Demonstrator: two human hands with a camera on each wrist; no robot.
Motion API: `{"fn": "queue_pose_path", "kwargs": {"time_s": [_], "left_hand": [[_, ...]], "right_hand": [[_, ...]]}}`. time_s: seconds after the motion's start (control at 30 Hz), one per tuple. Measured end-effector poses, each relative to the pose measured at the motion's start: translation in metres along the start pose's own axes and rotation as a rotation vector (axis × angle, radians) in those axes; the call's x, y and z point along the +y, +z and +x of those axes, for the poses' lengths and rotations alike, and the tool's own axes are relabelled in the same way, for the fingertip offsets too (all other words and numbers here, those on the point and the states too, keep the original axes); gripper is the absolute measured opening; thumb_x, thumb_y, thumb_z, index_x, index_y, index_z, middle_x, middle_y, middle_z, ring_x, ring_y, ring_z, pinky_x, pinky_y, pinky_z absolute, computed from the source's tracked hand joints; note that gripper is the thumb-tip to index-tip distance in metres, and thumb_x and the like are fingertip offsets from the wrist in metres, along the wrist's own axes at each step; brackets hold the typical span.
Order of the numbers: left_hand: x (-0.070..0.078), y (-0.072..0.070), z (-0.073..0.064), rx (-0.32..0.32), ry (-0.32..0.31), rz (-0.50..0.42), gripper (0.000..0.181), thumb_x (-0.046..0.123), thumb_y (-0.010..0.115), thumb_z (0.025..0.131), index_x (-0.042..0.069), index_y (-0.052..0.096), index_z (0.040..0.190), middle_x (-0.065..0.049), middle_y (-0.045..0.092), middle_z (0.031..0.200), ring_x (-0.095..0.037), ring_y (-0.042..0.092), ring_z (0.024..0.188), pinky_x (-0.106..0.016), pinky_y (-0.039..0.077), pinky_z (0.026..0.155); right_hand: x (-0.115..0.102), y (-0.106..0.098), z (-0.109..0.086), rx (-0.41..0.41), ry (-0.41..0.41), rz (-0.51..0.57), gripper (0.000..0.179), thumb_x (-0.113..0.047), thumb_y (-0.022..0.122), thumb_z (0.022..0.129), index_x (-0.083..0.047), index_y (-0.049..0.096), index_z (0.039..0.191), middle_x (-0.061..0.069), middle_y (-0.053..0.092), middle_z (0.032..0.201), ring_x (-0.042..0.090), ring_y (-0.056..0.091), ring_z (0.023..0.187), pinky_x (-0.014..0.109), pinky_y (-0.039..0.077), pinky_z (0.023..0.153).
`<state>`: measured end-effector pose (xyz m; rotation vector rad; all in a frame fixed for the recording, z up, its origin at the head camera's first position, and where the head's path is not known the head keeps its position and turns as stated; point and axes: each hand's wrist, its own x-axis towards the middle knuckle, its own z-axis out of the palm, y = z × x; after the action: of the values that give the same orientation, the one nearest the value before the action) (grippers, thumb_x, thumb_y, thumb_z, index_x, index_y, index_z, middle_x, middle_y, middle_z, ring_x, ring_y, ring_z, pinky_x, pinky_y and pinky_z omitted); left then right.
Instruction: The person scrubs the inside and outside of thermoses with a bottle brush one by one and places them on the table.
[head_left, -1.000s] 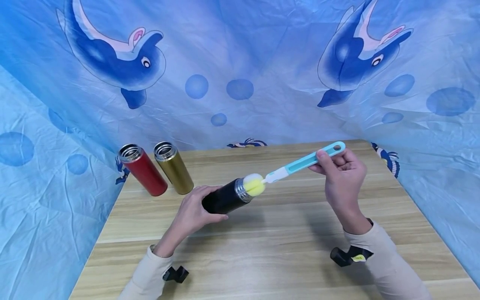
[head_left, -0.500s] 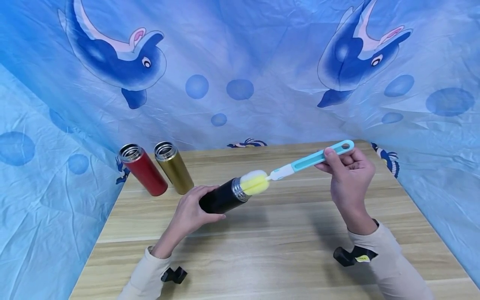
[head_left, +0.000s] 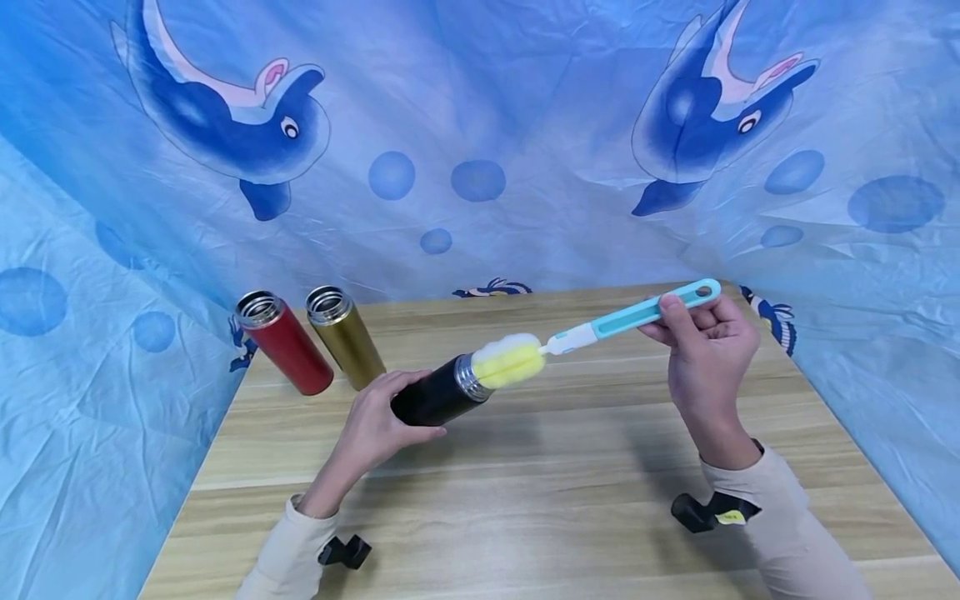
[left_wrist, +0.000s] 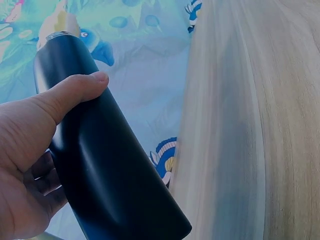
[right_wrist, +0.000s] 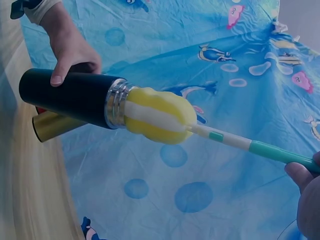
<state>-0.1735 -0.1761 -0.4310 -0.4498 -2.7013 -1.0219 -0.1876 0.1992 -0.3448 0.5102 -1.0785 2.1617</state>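
My left hand point(head_left: 381, 419) grips a black thermos bottle point(head_left: 441, 395) round its body, tilted with its bare metal mouth up to the right. In the left wrist view the thumb lies across the black bottle point(left_wrist: 110, 160). A bottle brush point(head_left: 633, 317) with a turquoise and white handle is pinched near its looped end by my right hand point(head_left: 708, 358). Its yellow and white sponge head point(head_left: 512, 362) is partly inside the bottle's mouth, with most of it outside. The right wrist view shows the sponge point(right_wrist: 160, 116) right at the threaded neck point(right_wrist: 118, 102).
A red thermos bottle point(head_left: 287, 343) and a gold one point(head_left: 347, 340) stand lidless at the back left of the wooden table point(head_left: 525, 517), just beyond my left hand. Behind the table hangs a blue curtain point(head_left: 480, 100) printed with dolphins.
My right hand has drawn the bottle brush to the right, so more of the sponge shows outside the mouth. The left hand and black bottle have shifted slightly left.
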Motion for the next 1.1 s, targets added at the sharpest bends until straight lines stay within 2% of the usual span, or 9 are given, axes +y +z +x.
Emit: {"fn": "queue_pose_path", "kwargs": {"time_s": [0.07,0.23,0.33,0.47,0.63,0.73,0.9,1.1], "left_hand": [[-0.003,-0.001,-0.001,-0.001,-0.002,0.007,0.077,0.034,0.099,0.064,0.016,0.068,0.131,-0.006,0.071,0.123,-0.029,0.063,0.112,-0.056,0.053,0.091],[-0.013,-0.007,-0.009,0.043,-0.064,0.01,0.075,0.034,0.099,0.064,0.013,0.069,0.13,-0.01,0.071,0.124,-0.031,0.062,0.113,-0.058,0.054,0.09],[-0.017,-0.009,-0.011,0.069,-0.079,-0.009,0.075,0.029,0.1,0.063,0.012,0.07,0.129,-0.011,0.07,0.125,-0.032,0.062,0.112,-0.057,0.054,0.091],[-0.018,-0.009,-0.009,0.049,-0.073,-0.013,0.075,0.034,0.099,0.065,0.013,0.069,0.131,-0.012,0.07,0.127,-0.033,0.063,0.114,-0.058,0.054,0.092],[-0.012,-0.008,-0.006,0.001,-0.101,-0.016,0.08,0.046,0.096,0.065,0.015,0.069,0.133,-0.012,0.069,0.129,-0.032,0.063,0.112,-0.057,0.054,0.09],[-0.009,-0.008,-0.004,-0.004,-0.089,0.001,0.081,0.05,0.096,0.064,0.017,0.069,0.133,-0.01,0.07,0.128,-0.03,0.062,0.111,-0.056,0.053,0.09],[-0.006,-0.007,-0.001,0.006,-0.068,0.038,0.079,0.047,0.096,0.064,0.018,0.07,0.133,-0.007,0.071,0.125,-0.029,0.061,0.113,-0.056,0.049,0.091],[-0.003,-0.005,0.002,-0.001,-0.045,0.069,0.078,0.045,0.097,0.064,0.018,0.07,0.132,-0.006,0.072,0.123,-0.026,0.062,0.11,-0.053,0.051,0.088]], "right_hand": [[0.0,-0.002,0.002,0.039,-0.004,0.022,0.008,0.021,0.063,0.088,0.02,0.059,0.095,0.025,0.071,0.08,0.029,0.076,0.07,0.034,0.061,0.061],[-0.007,-0.011,0.013,0.163,-0.07,0.08,0.012,0.022,0.067,0.085,0.024,0.058,0.093,0.028,0.069,0.077,0.031,0.074,0.065,0.033,0.06,0.056],[-0.01,-0.017,0.017,0.189,-0.074,0.088,0.012,0.022,0.066,0.085,0.024,0.057,0.092,0.029,0.069,0.077,0.032,0.074,0.064,0.033,0.06,0.055],[-0.01,-0.022,0.015,0.197,-0.025,0.11,0.012,0.022,0.066,0.086,0.023,0.057,0.093,0.028,0.068,0.077,0.032,0.074,0.065,0.034,0.061,0.058],[-0.007,-0.025,0.012,0.204,0.026,0.13,0.014,0.017,0.069,0.087,0.018,0.056,0.089,0.025,0.068,0.078,0.029,0.074,0.064,0.032,0.061,0.06],[-0.005,-0.024,0.011,0.204,0.054,0.125,0.015,0.014,0.071,0.087,0.014,0.056,0.087,0.022,0.068,0.078,0.027,0.074,0.064,0.031,0.06,0.06],[-0.004,-0.022,0.007,0.179,0.106,0.131,0.013,0.012,0.069,0.089,0.014,0.057,0.089,0.021,0.068,0.078,0.026,0.075,0.065,0.029,0.06,0.06],[0.002,-0.018,-0.002,0.127,0.133,0.093,0.008,0.014,0.065,0.091,0.012,0.059,0.088,0.02,0.07,0.078,0.024,0.075,0.065,0.028,0.06,0.058]]}}
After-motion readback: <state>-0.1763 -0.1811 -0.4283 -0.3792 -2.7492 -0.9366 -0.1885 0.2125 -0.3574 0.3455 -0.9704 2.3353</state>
